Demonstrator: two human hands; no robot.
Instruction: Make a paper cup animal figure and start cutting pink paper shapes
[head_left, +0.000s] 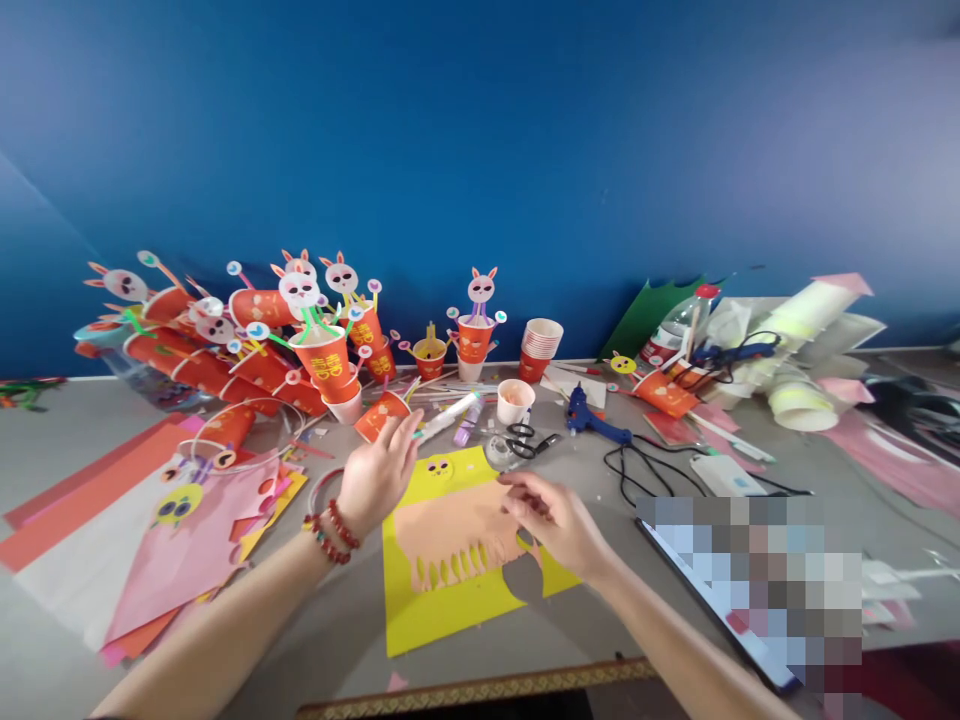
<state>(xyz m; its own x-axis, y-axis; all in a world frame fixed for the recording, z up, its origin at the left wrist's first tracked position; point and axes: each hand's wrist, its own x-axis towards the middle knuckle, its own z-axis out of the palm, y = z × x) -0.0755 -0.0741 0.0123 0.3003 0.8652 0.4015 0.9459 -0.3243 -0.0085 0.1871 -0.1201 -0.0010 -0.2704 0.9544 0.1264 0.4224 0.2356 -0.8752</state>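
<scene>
My left hand [379,480], a red bead bracelet [330,532] on its wrist, reaches forward with fingers stretched out. Its fingertips overlap the view of an orange paper cup [379,412] lying tilted; whether they touch it I cannot tell. My right hand [559,520] hovers at the right side of a peach paper sheet [450,522], fingers bent but apart, with nothing visible between them. That sheet has a row of cut slits along its lower edge and lies on a yellow sheet [412,630] with a rounded cut-out. A small yellow face disc [439,468] rests near the top.
Cups with rabbit figures [319,360] crowd the left. Behind stand stacked cups [541,345] and a white cup [516,400]. Black scissors [525,440], a blue glue gun [596,420] with cord, and a blurred-out tablet [720,600] are rightward. Coloured sheets [67,560] lie left.
</scene>
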